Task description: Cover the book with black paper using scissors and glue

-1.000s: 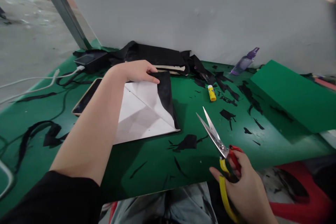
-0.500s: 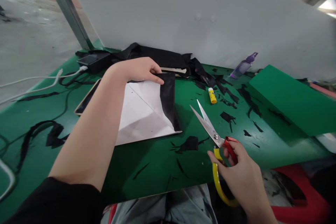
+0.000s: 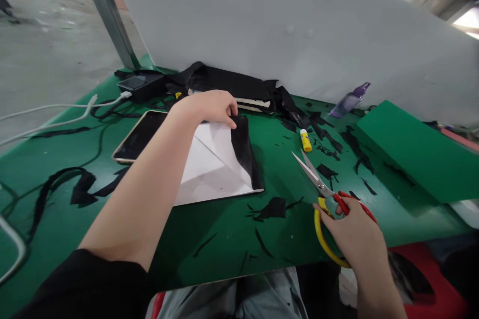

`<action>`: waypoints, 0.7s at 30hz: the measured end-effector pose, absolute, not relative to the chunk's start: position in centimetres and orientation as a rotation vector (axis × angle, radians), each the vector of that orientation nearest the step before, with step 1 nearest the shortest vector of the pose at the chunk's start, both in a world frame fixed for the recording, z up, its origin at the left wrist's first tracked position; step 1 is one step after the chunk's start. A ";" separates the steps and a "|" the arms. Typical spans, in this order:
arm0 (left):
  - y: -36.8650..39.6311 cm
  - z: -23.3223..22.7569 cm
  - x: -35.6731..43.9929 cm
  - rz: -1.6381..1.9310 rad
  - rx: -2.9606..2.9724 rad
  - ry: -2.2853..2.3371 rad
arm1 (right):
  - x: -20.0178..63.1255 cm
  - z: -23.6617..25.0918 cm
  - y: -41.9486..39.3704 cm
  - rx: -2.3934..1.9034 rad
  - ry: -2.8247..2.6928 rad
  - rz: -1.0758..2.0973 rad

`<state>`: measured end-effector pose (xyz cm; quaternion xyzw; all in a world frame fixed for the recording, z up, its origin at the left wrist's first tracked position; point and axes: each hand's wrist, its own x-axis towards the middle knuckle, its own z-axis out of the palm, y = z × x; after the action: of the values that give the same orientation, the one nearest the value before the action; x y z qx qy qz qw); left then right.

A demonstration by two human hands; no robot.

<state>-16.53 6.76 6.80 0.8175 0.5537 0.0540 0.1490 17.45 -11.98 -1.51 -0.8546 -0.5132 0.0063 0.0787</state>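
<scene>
My left hand (image 3: 219,107) reaches across a white sheet (image 3: 211,164), thumb and fingers pinched at the far right corner of its black edging (image 3: 243,147). The forearm covers the sheet's left side. The black edging runs along the right side and is slightly buckled. To the right, my right hand (image 3: 357,232) has its fingers in the handles of a pair of scissors (image 3: 316,179), one red and one yellow. The blades are a little apart, point away to the left and have nothing between them.
A glue stick (image 3: 306,140) stands beyond the scissors, among black scraps (image 3: 275,208). A phone (image 3: 140,137) lies left of the sheet. At the back are a folded black bundle (image 3: 232,82), a purple bottle (image 3: 350,101) and a black box with white cables (image 3: 140,84). A green board (image 3: 419,149) lies right.
The scissors have moved right, away from the sheet, and their blades have come closer together. My left hand stays at the far corner, where the black edging now looks more buckled.
</scene>
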 end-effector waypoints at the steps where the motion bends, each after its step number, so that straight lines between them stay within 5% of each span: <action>1: 6.7 6.6 -16.4 0.137 2.359 1.586 | 17.4 -1.6 -11.9 -2.558 -1.532 0.020; 12: 2.6 8.2 -15.1 -0.153 2.337 1.557 | 17.3 -1.5 -13.2 -2.502 -1.531 0.174; 21: -3.4 6.1 -16.9 -0.040 2.649 1.401 | 18.3 -1.5 -14.1 -2.429 -1.503 0.191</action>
<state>-16.85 -3.39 6.06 0.8816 0.4662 -0.0132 0.0723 18.30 -14.11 -1.51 -0.8402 -0.5200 0.0662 0.1391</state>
